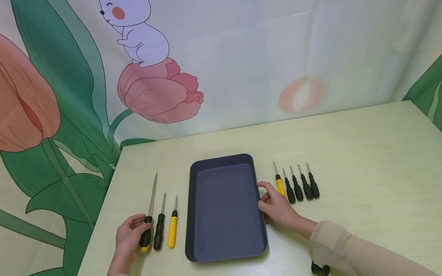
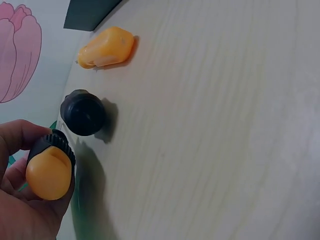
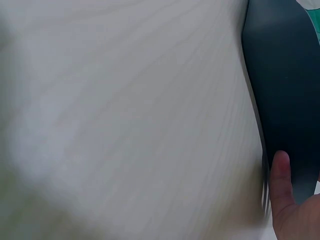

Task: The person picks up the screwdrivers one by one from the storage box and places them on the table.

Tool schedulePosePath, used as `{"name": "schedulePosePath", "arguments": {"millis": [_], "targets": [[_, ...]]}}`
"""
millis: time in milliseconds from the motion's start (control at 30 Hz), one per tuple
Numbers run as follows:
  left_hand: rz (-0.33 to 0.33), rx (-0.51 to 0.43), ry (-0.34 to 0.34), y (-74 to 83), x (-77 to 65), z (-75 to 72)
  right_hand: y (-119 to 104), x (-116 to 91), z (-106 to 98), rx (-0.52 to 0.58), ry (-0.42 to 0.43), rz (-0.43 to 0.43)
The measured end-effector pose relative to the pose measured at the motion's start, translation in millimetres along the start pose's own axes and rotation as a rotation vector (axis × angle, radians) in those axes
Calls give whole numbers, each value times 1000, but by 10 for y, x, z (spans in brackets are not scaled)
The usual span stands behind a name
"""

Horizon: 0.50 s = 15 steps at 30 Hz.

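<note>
My left hand [image 1: 126,238] holds a large screwdriver [image 1: 145,236] by its black-and-yellow handle, the long shaft pointing away. Close up in the left wrist view, fingers and thumb lie around that handle, its yellow butt facing the camera. To its right lie a black-handled screwdriver [image 1: 159,233] and a yellow one [image 1: 172,232]. A dark rectangular tray [image 1: 263,239] stands in the middle. At its right side my right hand [image 1: 276,205] touches the rim and outer wall. In the right wrist view a straight finger [image 3: 281,177] rests against the wall; the other fingers are mostly hidden.
Right of the tray, a small yellow-handled screwdriver [image 1: 280,185] lies beside several small black-handled screwdrivers [image 1: 298,190] in a row. They stand near the right hand. A printed curtain [image 1: 246,65] hangs behind the pale table [image 1: 386,176].
</note>
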<state>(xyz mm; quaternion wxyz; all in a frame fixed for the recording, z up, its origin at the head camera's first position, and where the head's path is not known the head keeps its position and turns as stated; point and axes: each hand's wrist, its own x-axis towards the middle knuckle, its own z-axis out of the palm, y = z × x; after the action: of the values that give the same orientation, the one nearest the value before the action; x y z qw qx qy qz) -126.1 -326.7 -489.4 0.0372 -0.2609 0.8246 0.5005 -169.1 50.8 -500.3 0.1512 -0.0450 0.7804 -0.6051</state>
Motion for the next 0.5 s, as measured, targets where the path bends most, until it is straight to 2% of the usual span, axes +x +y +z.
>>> {"name": "schedulePosePath", "arguments": {"millis": [133,500], "targets": [[7,16,7,-14,6,4,-20,-11,1,-2,2,6],[46,77,28,-37,29,25,-329,-190,-22,-12,-11,2]]}}
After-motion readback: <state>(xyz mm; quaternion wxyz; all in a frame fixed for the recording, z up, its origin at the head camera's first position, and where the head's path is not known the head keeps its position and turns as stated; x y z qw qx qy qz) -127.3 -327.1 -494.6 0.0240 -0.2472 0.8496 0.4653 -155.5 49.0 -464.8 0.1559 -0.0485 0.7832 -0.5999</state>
